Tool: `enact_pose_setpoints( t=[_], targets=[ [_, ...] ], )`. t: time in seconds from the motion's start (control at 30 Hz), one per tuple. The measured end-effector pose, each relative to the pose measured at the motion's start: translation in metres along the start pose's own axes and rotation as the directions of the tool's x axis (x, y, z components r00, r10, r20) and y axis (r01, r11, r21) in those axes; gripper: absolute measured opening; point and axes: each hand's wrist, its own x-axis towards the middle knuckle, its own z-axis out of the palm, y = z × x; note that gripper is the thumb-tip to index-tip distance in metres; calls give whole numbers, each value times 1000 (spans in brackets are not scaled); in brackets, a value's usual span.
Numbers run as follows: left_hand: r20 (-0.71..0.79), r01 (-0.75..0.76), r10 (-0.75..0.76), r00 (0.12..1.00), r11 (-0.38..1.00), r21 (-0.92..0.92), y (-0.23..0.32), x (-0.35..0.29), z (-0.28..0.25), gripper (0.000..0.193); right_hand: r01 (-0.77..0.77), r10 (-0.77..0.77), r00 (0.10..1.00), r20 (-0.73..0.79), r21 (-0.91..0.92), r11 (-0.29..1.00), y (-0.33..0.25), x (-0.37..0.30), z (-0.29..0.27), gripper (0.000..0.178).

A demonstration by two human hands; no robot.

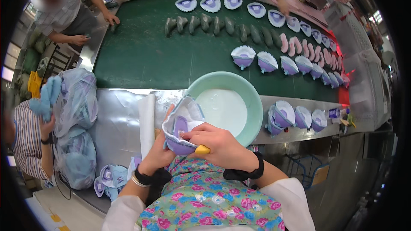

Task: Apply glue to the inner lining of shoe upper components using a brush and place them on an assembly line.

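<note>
My left hand (159,149) is closed round the side of a purple and pale-blue shoe upper (180,125), whose rim is white. The upper is tilted with its opening toward me, just in front of my apron. In my right hand (220,145) is a tool with a yellow handle (202,149); its butt sticks out below the fingers. The tool's working end is hidden, so I cannot tell its kind. My right fingertips reach into the upper, near a small white label on the purple lining. Behind the upper stands a mint-green basin (256,102) holding white liquid.
Beyond the metal ledge (115,111) runs a green conveyor belt (141,60) carrying uppers, dark shoe lasts (205,22) and pink lasts (295,46). Bagged uppers (77,154) lie at left, several finished-looking uppers (283,114) at right. Co-workers stand at the left and far side.
</note>
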Motion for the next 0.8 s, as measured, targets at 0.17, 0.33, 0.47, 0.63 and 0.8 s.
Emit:
enact_pose_setpoints(
  t=[0.17, 0.33, 0.47, 0.63, 0.8],
  targets=[
    [-302, 7, -34, 953, 996, -89, -21, -10, 31, 67, -147, 138, 980, 146, 53, 988, 7, -8, -4, 30],
    [-182, 178, -222, 958, 957, -229, -24, -48, 18, 45, -283, 210, 869, -449, -101, 954, 51, -32, -33, 13],
    [309, 303, -332, 891, 943, 140, 7, -58, 11, 27, -608, 554, 655, -514, 76, 790, 99, -46, -31, 15],
    [531, 334, -362, 766, 930, 154, -10, -47, -6, 50, -540, 443, 741, -505, -55, 840, 159, -53, 9, 15],
    [105, 393, -379, 919, 871, -294, -16, -29, 11, 44, -589, 480, 727, -491, -86, 804, 160, -53, 4, 17]
  ],
)
